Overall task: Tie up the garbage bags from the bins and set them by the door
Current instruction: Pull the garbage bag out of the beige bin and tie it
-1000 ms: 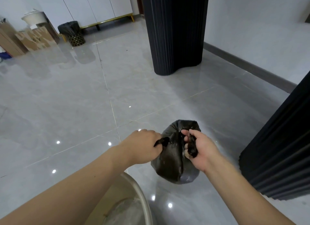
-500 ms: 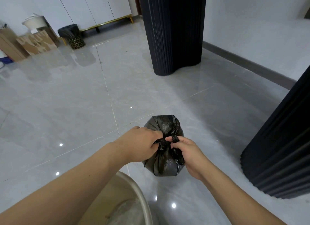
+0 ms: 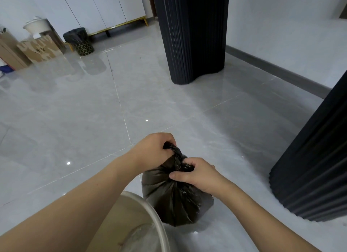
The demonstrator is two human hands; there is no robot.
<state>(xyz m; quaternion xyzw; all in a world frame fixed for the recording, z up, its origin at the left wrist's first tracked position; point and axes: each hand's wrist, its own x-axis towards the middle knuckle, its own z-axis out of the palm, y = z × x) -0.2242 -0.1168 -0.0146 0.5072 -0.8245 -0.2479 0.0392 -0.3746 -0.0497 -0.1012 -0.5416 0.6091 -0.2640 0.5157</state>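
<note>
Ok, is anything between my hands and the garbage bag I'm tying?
Nothing visible. The left hand grips the twisted neck of the black garbage bag, and the right hand pinches the neck just below it. The door isn't in view, so that path can't be judged.

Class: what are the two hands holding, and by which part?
Both hold the black garbage bag: left hand grips its twisted top end, right hand its gathered neck.

The left hand (image 3: 152, 151) hides the end of the garbage bag's (image 3: 174, 201) twisted neck, and the right hand (image 3: 195, 174) covers the gathered part below it (any knot cannot be made out). The beige bin (image 3: 150, 210) is cut off by the bottom edge. Print on the far cardboard box (image 3: 40, 49) is too small to read.
</note>
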